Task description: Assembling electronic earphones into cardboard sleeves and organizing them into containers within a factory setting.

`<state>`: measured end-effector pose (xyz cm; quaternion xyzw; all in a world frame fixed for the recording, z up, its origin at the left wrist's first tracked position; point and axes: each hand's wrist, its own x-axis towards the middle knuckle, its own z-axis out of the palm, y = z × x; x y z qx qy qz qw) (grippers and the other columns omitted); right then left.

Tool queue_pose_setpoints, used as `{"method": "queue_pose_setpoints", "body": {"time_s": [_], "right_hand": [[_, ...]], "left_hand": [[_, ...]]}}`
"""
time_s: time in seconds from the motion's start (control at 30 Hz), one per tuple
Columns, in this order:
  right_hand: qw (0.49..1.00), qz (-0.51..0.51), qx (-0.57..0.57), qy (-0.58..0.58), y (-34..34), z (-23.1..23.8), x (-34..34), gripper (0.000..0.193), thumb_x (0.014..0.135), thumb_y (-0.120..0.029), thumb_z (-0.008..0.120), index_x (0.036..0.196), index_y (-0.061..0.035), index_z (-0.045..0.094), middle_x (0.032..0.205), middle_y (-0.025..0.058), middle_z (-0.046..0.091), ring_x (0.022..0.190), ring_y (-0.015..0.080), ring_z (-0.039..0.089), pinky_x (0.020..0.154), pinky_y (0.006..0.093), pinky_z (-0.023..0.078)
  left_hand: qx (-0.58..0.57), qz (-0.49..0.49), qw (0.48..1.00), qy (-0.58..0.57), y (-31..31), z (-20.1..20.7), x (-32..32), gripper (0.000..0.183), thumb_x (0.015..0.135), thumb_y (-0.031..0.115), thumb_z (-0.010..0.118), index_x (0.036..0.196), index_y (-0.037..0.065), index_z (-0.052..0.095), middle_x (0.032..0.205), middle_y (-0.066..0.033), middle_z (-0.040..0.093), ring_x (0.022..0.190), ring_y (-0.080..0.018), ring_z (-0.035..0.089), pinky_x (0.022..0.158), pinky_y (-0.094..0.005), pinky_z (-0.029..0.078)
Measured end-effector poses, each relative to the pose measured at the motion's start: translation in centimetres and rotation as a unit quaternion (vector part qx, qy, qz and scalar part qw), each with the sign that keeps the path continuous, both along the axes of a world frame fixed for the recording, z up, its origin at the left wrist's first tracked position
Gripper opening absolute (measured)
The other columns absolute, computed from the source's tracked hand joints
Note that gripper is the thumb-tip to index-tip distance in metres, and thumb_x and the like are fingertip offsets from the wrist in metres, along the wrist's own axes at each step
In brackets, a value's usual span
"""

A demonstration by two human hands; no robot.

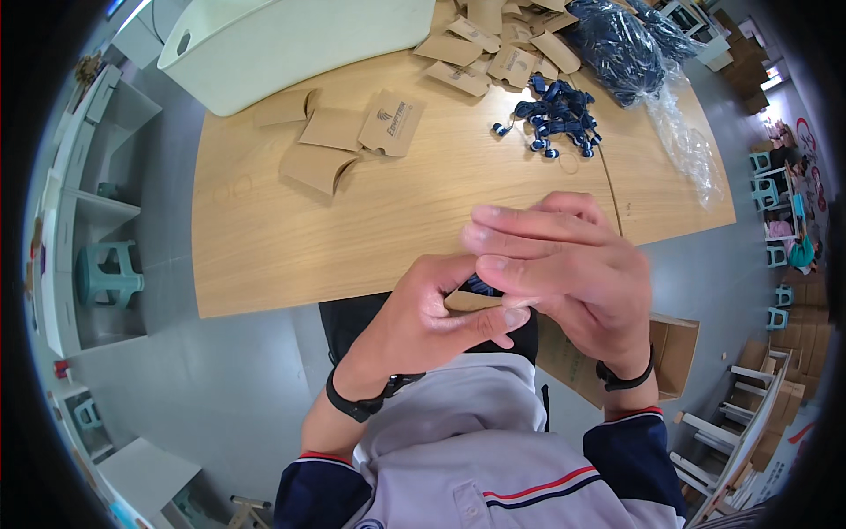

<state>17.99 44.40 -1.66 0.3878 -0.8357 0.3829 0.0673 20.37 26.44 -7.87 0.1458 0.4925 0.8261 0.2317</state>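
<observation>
Here, the left fingers point(480, 330) pinch a brown carton point(469, 301) beside the right fingers point(542, 227), whose grip I cannot tell.

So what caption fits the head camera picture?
Left hand holds a brown carton, right hand close over it, blue cord bundles beyond.
</observation>
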Motion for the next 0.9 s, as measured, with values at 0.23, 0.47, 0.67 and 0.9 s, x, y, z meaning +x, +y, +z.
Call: {"method": "queue_pose_setpoints", "body": {"time_s": [0.23,0.47,0.67,0.9], "right_hand": [[0.992,-0.013,0.054,0.115,-0.5,-0.3,0.6,0.028,0.074,-0.006,0.068,0.102,-0.0086,0.069,0.109,0.0091,0.066,0.095,0.0216,0.064,0.096,0.0411,0.046],[0.996,-0.043,0.078,-0.007,-1.1,-2.1,0.2,0.033,0.07,0.003,0.07,0.101,-0.007,0.067,0.079,0.007,0.067,0.078,0.0212,0.066,0.104,0.0513,0.044],[0.998,-0.021,0.053,-0.016,-0.6,-1.7,-0.5,0.031,0.074,0.002,0.07,0.103,-0.0066,0.064,0.086,0.0087,0.069,0.077,0.0217,0.067,0.095,0.044,0.049],[0.987,-0.143,-0.068,0.027,-0.9,-4.9,1.4,0.034,0.079,-0.009,0.073,0.11,-0.0012,0.063,0.099,0.0142,0.069,0.072,0.0168,0.063,0.059,0.0267,0.049]], "left_hand": [[0.01,-0.029,0.999,0.015,-1.1,-1.8,-1.7,0.016,0.088,0.004,0.065,0.102,-0.004,0.062,0.096,-0.0103,0.067,0.079,-0.0144,0.066,0.062,-0.0271,0.058],[-0.155,-0.094,0.979,0.09,-1.5,-3.3,-3.7,0.017,0.084,0.002,0.064,0.1,-0.003,0.062,0.078,-0.008,0.067,0.062,-0.0157,0.067,0.055,-0.0251,0.051],[-0.057,-0.091,0.994,0.037,-1.3,-4.0,-3.3,0.028,0.091,0.01,0.063,0.115,0.0,0.056,0.092,-0.009,0.065,0.065,-0.0172,0.066,0.057,-0.0283,0.054],[0.203,0.029,0.977,-0.065,1.5,-2.6,-3.0,0.039,0.102,0.031,0.043,0.127,0.0,0.047,0.129,-0.0174,0.056,0.115,-0.0212,0.058,0.096,-0.0337,0.048]]}}
